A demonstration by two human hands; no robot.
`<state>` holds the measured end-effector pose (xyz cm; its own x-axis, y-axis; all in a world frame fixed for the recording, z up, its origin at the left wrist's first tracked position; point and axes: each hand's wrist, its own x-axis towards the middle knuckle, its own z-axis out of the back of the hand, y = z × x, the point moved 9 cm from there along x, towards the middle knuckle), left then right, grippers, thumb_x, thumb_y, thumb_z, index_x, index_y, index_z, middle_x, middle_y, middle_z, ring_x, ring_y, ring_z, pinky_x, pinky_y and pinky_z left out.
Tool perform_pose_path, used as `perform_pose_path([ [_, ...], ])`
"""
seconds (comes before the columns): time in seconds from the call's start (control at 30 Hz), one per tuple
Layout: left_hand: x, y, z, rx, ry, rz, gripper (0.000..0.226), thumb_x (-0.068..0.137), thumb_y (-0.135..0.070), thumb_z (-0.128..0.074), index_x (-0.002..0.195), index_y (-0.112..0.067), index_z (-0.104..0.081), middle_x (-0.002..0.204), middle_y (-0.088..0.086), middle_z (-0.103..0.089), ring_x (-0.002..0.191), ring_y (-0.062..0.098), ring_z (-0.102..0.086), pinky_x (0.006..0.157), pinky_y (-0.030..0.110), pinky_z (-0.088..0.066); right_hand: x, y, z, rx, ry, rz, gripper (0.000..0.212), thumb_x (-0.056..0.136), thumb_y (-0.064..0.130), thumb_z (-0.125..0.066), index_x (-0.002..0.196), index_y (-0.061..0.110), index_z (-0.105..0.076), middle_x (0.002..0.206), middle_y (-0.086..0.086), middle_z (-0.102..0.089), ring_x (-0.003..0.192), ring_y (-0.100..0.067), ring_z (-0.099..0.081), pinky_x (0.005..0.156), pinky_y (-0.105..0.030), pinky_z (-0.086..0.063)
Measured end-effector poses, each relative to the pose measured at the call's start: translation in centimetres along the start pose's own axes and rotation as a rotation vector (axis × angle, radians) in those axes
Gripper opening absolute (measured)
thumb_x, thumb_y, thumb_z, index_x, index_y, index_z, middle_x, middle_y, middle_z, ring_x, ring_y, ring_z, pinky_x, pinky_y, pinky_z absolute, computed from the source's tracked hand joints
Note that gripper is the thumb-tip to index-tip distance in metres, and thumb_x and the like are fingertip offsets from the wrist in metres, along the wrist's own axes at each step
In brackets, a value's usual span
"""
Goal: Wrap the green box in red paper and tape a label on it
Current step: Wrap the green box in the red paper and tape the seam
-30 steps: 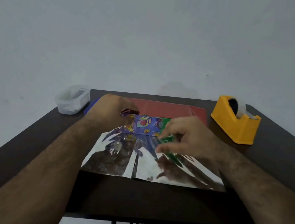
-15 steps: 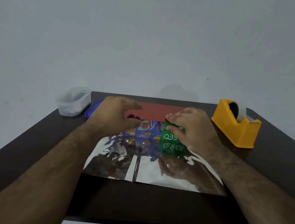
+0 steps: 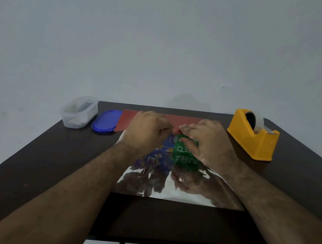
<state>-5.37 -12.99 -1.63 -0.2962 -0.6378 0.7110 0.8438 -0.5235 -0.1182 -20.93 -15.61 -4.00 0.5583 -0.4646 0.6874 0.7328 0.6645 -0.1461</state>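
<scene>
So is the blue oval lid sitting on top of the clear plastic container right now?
No, the blue oval lid lies flat on the dark table just right of the open clear plastic container.

green box (image 3: 185,152), red paper (image 3: 126,120), yellow dispenser (image 3: 253,138)

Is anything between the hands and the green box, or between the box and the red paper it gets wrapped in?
Nothing visible. The right hand already rests on the green box, the left hand is beside it, and the box sits on the paper's shiny side, with the red paper edge just behind it.
</scene>
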Motion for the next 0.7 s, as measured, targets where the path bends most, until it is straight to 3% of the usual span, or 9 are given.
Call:
perform_pose_path([
  [0.17, -0.3, 0.7, 0.0, -0.094, 0.009, 0.069, 0.011, 0.092, -0.021, -0.079, 0.102, -0.020, -0.085, 0.097, -0.008, -0.079, 0.080, 0.005, -0.055, 0.078, 0.025, -0.044, -0.3, -0.2, 0.0, 0.040, -0.019, -0.042, 0.044, 0.096, 0.049, -0.063, 0.125, 0.019, -0.078, 0.117, 0.004, -0.079, 0.101, -0.027, -0.068, 0.086, -0.047, -0.055],
  [0.3, -0.3, 1.1, -0.2, -0.139, 0.028, 0.069, 0.011, 0.091, -0.021, -0.080, 0.101, -0.022, -0.085, 0.096, -0.011, -0.078, 0.082, 0.004, -0.060, 0.080, 0.028, -0.052, -0.5, -0.8, -0.5, 0.057, -0.009, -0.070, 0.048, 0.096, 0.055, -0.061, 0.124, 0.019, -0.078, 0.119, 0.005, -0.078, 0.107, -0.023, -0.069, 0.092, -0.047, -0.053],
  [0.47, -0.5, 1.5, -0.4, -0.120, -0.014, 0.080, 0.008, 0.089, -0.020, -0.083, 0.096, -0.023, -0.085, 0.101, -0.009, -0.075, 0.096, 0.012, -0.060, 0.082, 0.030, -0.047, -0.6, -0.9, -0.3, 0.041, -0.011, -0.071, 0.048, 0.095, 0.058, -0.062, 0.123, 0.022, -0.078, 0.118, 0.006, -0.078, 0.107, -0.022, -0.068, 0.093, -0.047, -0.051],
  [0.7, -0.7, 1.9, -0.6, -0.200, 0.017, 0.146, 0.008, 0.088, -0.023, -0.083, 0.095, -0.025, -0.085, 0.089, -0.016, -0.075, 0.083, 0.008, -0.066, 0.076, 0.035, -0.058, 0.6, -1.4, 2.2, 0.194, -0.013, -0.140, 0.052, 0.096, 0.065, -0.057, 0.112, 0.023, -0.083, 0.106, 0.008, -0.080, 0.099, -0.015, -0.071, 0.088, -0.039, -0.055],
])
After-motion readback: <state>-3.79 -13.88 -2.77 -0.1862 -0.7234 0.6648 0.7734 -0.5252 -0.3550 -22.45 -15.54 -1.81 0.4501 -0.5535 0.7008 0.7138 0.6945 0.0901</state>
